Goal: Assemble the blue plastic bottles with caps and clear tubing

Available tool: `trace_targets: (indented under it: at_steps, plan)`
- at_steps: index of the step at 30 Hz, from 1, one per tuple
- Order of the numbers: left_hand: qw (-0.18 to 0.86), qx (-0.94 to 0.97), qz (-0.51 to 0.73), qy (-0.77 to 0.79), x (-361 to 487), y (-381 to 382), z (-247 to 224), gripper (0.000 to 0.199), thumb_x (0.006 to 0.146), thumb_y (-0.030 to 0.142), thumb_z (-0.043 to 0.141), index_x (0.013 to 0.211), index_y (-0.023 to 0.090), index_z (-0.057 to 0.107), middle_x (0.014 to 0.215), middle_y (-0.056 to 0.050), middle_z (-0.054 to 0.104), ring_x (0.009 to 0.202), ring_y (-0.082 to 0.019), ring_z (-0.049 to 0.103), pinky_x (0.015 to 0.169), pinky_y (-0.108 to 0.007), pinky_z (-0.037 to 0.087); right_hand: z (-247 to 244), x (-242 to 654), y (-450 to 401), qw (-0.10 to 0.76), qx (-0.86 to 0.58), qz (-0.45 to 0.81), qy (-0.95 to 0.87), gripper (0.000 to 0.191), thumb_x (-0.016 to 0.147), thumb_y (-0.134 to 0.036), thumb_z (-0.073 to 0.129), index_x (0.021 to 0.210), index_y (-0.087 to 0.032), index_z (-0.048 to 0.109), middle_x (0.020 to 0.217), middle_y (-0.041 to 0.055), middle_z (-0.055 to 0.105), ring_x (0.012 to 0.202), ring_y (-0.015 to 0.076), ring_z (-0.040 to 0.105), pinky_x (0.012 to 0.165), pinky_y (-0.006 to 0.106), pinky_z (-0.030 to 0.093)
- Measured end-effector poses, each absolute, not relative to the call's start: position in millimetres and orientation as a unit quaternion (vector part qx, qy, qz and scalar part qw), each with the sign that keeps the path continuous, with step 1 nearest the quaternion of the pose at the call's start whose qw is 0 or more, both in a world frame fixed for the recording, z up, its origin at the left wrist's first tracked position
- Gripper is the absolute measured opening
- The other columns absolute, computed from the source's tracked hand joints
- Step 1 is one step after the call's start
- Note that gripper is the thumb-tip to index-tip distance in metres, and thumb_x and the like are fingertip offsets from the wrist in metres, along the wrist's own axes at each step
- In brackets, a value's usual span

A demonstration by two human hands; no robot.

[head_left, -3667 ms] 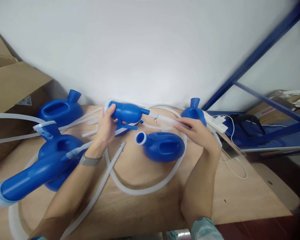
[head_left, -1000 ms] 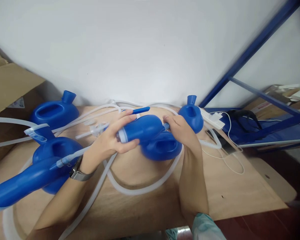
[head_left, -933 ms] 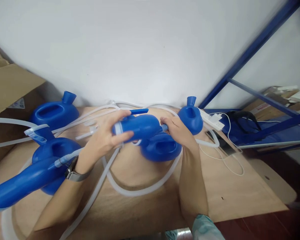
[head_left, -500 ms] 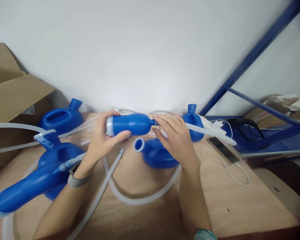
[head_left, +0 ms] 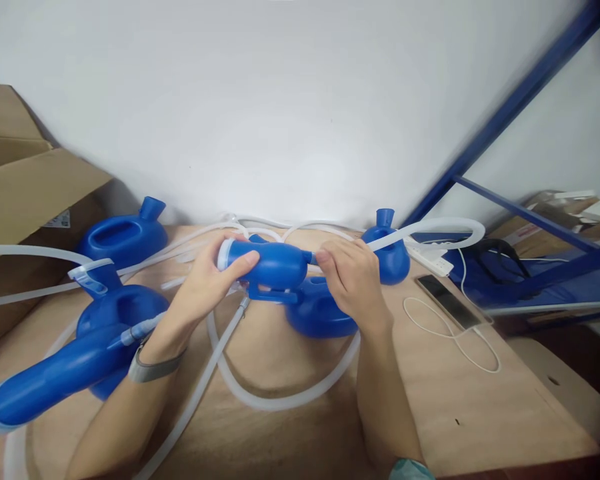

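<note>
My left hand (head_left: pixel 207 275) is closed around the white-rimmed end of a blue plastic urinal funnel (head_left: pixel 275 263), thumb along its side. The funnel lies nearly level above the table, with a flat blue clip (head_left: pixel 274 295) on its underside. At its narrow nozzle, my right hand (head_left: pixel 353 277) is closed in a pinch around the end of a translucent hose (head_left: pixel 405 233), which loops off to the right. The fingers cover the joint, so I cannot tell how far the hose is on. A blue bottle (head_left: pixel 317 319) stands just below, partly hidden.
More blue bottles stand at the back left (head_left: pixel 123 240) and back right (head_left: pixel 387 257). Another funnel (head_left: pixel 55 377) lies at the left beside a bottle. Loose hoses (head_left: pixel 280 402) cross the wooden table. A phone (head_left: pixel 447 300) with a cable, a cardboard box (head_left: pixel 45 180) and a blue rack (head_left: pixel 500 87) flank it.
The funnel has come down slightly and turned, so its clip now shows. My right hand has closed tighter at the nozzle, and the hose at the right now bends into a loop.
</note>
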State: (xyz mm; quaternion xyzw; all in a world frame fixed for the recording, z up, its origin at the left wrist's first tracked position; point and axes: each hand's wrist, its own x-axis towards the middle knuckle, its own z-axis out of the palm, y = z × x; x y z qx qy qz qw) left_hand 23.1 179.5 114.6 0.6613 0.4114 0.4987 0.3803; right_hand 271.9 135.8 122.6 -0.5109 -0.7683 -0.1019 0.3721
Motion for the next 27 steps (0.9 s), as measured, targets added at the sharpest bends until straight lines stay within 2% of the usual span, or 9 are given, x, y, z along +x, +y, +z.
trace_targets:
  at_steps: [3,7,11,15,22,27]
  plan:
    - [0.399,0.682,0.480,0.381,30,174,109,0.044,0.083,0.054,0.085,0.103,0.024,0.061,0.096,-0.002,0.068,0.077,-0.019,0.067,0.063,-0.030,0.057,116,269,144,0.418,-0.544,-0.144,-0.713,0.049,0.111,-0.030,0.035,0.064,-0.024,0.049,0.061,0.0036,0.060,0.061,0.0199,0.053,0.066,0.037,0.031]
    - [0.385,0.715,0.458,0.362,37,165,99,0.046,0.087,0.050,0.084,0.114,0.026,0.057,0.103,-0.002,0.067,0.084,-0.019,0.068,0.071,-0.031,0.058,114,272,145,0.471,-0.563,-0.144,-0.663,0.050,0.110,-0.031,0.034,0.062,-0.025,0.049,0.060,0.0054,0.060,0.059,0.0200,0.052,0.063,0.037,0.032]
    - [0.285,0.750,0.504,0.320,40,164,90,0.051,0.086,0.050,0.086,0.121,0.025,0.058,0.114,-0.005,0.067,0.101,-0.024,0.069,0.086,-0.037,0.058,119,274,136,0.494,-0.565,-0.123,-0.649,0.050,0.108,-0.033,0.035,0.062,-0.024,0.051,0.060,0.0054,0.060,0.059,0.0195,0.053,0.064,0.037,0.035]
    - [0.177,0.788,0.541,0.236,37,169,93,0.062,0.083,0.047,0.090,0.128,0.026,0.055,0.120,-0.007,0.067,0.113,-0.028,0.069,0.097,-0.046,0.058,124,273,130,0.499,-0.563,-0.071,-0.655,0.049,0.107,-0.033,0.035,0.060,-0.024,0.048,0.055,0.0029,0.054,0.053,0.0184,0.051,0.060,0.036,0.034]
    - [0.046,0.849,0.505,0.149,20,167,122,0.060,0.084,0.034,0.092,0.131,0.030,0.055,0.129,-0.010,0.067,0.116,-0.031,0.070,0.097,-0.054,0.062,128,268,127,0.477,-0.561,0.024,-0.676,0.049,0.105,-0.035,0.037,0.058,-0.024,0.044,0.050,-0.0006,0.045,0.050,0.0155,0.046,0.058,0.033,0.033]
    - [0.013,0.872,0.469,0.139,14,160,130,0.038,0.091,0.031,0.084,0.122,0.033,0.061,0.128,-0.009,0.065,0.116,-0.030,0.068,0.092,-0.056,0.065,125,265,131,0.446,-0.561,0.129,-0.685,0.050,0.105,-0.039,0.038,0.057,-0.024,0.041,0.050,-0.0021,0.042,0.050,0.0144,0.045,0.056,0.031,0.034]
